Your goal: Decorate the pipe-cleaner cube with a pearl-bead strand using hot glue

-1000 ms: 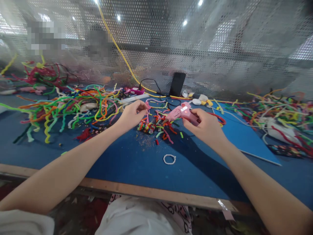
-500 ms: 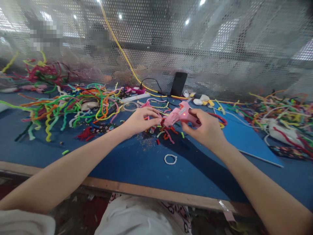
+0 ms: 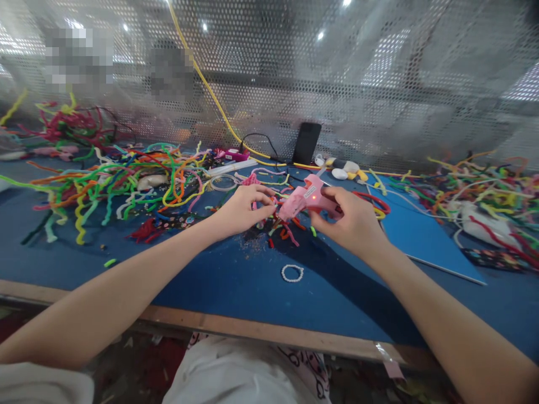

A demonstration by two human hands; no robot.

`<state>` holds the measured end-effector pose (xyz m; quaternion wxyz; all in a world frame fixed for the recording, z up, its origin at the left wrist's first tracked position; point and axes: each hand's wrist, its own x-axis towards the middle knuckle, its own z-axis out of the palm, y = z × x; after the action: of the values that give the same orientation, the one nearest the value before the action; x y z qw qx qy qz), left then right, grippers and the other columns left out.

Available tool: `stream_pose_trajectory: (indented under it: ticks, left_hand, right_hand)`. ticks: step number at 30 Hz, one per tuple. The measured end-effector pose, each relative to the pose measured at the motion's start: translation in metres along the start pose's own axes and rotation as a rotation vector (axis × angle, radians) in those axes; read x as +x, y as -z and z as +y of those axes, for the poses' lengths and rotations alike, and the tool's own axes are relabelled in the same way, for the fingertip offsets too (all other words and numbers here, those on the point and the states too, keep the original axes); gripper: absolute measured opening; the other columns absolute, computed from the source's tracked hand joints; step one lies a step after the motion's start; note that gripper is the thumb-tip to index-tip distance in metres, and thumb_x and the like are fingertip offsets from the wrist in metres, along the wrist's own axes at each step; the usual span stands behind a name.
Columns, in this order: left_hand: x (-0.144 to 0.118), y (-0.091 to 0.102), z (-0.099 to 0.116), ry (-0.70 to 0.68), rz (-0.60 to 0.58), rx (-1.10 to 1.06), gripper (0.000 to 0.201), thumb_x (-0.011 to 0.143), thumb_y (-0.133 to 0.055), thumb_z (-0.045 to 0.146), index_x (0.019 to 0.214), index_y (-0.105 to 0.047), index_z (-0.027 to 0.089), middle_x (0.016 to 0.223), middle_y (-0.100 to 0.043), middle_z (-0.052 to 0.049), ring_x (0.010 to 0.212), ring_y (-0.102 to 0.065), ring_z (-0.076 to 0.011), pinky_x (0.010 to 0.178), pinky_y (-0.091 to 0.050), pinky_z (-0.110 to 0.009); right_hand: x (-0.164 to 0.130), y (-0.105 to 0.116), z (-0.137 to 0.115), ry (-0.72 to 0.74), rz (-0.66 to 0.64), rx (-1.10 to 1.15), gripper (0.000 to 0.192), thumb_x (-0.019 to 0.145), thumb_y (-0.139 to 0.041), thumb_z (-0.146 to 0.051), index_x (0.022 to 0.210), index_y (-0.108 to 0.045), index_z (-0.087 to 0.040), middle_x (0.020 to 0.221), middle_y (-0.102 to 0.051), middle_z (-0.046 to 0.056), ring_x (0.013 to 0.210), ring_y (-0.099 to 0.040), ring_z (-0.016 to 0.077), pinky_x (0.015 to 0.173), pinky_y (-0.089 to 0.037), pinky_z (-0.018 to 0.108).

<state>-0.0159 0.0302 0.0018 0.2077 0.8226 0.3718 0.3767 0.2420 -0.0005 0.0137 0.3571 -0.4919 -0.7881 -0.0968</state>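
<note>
A pink hot glue gun [image 3: 301, 201] with a lit red light is in the grip of my right hand [image 3: 351, 220]. Its nozzle end points left and down, close to the fingertips of my left hand [image 3: 242, 211]. Those fingers are pinched together on something too small to make out. Beneath the nozzle lie short cut pieces of colored pipe cleaner [image 3: 290, 233], some red, some pink. A white bead bracelet [image 3: 292, 273] rests on the blue table nearer to me.
Tangled pipe cleaners [image 3: 126, 179] cover the left, with another heap [image 3: 467, 191] at right. A dark phone [image 3: 307, 144] leans on the perforated metal screen [image 3: 269, 84]. A blue board [image 3: 425, 235] lies to the right. A yellow cable [image 3: 210, 90] runs down the screen.
The view has shifted slightly. Both hands and the glue gun hold nearly the same position, with the nozzle still beside my left fingertips.
</note>
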Motion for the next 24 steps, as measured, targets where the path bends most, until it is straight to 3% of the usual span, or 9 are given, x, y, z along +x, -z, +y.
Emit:
stream_pose_trajectory:
  ticks: [5,10,15,17,20,22,24]
  left_hand:
    - [0.006,0.004,-0.014,0.052,0.165,0.083,0.015,0.088,-0.066,0.024,0.077,-0.075,0.018,0.115,-0.075,-0.01,0.111,-0.067,-0.0258,0.104,-0.047,-0.046]
    - [0.009,0.013,-0.038,0.1,0.312,0.342,0.015,0.091,-0.067,0.028,0.084,-0.078,0.02,0.114,-0.075,-0.008,0.116,-0.063,-0.0274,0.112,-0.038,-0.051]
    - [0.008,0.012,-0.042,0.165,0.269,0.381,0.028,0.087,-0.072,0.025,0.114,-0.078,0.021,0.14,-0.063,-0.015,0.134,-0.054,-0.0321,0.118,-0.033,-0.053]
    - [0.006,0.008,-0.033,0.169,0.285,0.338,0.028,0.082,-0.075,0.025,0.11,-0.079,0.02,0.139,-0.063,-0.015,0.134,-0.054,-0.0326,0.119,-0.033,-0.054]
    - [0.003,0.002,-0.019,0.121,0.17,0.162,0.019,0.083,-0.071,0.022,0.099,-0.081,0.022,0.139,-0.064,-0.011,0.133,-0.056,-0.0304,0.119,-0.034,-0.053]
    - [0.002,-0.003,-0.012,0.109,0.116,0.062,0.02,0.084,-0.073,0.03,0.1,-0.081,0.023,0.14,-0.064,-0.01,0.136,-0.053,-0.0325,0.119,-0.034,-0.057]
    - [0.002,-0.007,-0.009,0.09,0.135,0.02,0.023,0.083,-0.076,0.038,0.098,-0.082,0.022,0.138,-0.066,-0.011,0.136,-0.053,-0.034,0.118,-0.035,-0.059]
  right_hand:
    - [0.001,0.002,0.003,-0.076,-0.018,0.071,0.041,0.077,-0.065,-0.045,0.105,-0.067,-0.015,0.086,-0.073,0.011,0.067,-0.064,0.0226,0.064,-0.048,0.034]
    - [0.005,0.002,0.006,-0.259,-0.054,0.123,0.04,0.077,-0.066,-0.049,0.099,-0.068,-0.016,0.077,-0.068,0.006,0.063,-0.057,0.0187,0.059,-0.041,0.03]
    - [0.006,0.001,0.005,-0.442,-0.135,0.161,0.037,0.08,-0.064,-0.055,0.085,-0.067,-0.018,0.068,-0.062,0.003,0.061,-0.052,0.017,0.058,-0.037,0.03]
    - [0.006,0.0,0.004,-0.501,-0.168,0.208,0.038,0.08,-0.064,-0.057,0.083,-0.065,-0.019,0.066,-0.061,0.002,0.059,-0.051,0.0166,0.058,-0.037,0.03]
    - [0.004,-0.003,0.004,-0.57,-0.173,0.265,0.042,0.078,-0.065,-0.059,0.088,-0.067,-0.018,0.063,-0.059,0.001,0.057,-0.049,0.0162,0.055,-0.037,0.03]
    - [0.003,-0.004,0.003,-0.573,-0.173,0.277,0.044,0.078,-0.065,-0.06,0.09,-0.068,-0.017,0.063,-0.06,0.002,0.057,-0.049,0.0163,0.054,-0.037,0.03]
    - [0.003,-0.004,0.002,-0.543,-0.171,0.272,0.044,0.078,-0.065,-0.059,0.091,-0.068,-0.017,0.064,-0.061,0.002,0.057,-0.05,0.0164,0.053,-0.036,0.03]
